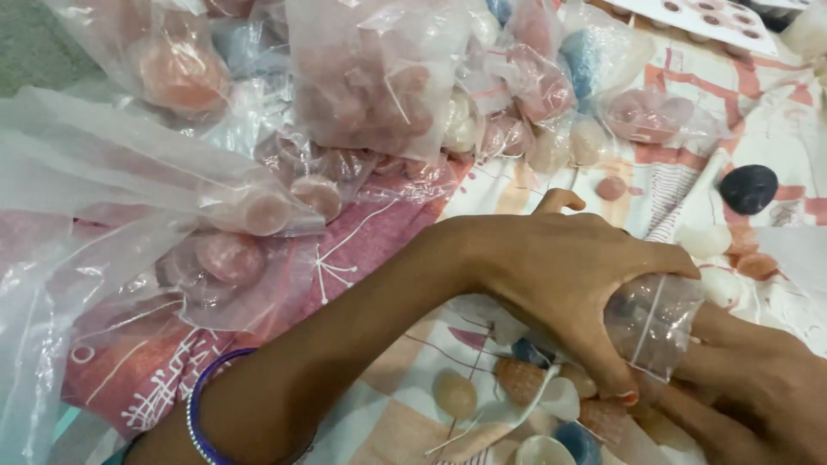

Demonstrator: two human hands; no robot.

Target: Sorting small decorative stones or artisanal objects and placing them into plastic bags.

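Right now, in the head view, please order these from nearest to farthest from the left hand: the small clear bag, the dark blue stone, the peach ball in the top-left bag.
1. Small clear bag: gripped by left hand.
2. Dark blue stone: up right, on the cloth.
3. Peach ball: far top left, bagged.

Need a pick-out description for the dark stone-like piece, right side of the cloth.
Start at the patterned cloth and go to its right edge, above the left hand and right hand, which hold a small clear bag. The dark piece lies there alone, loose: rounded, blue-black, while its neighbours are pale or pink.
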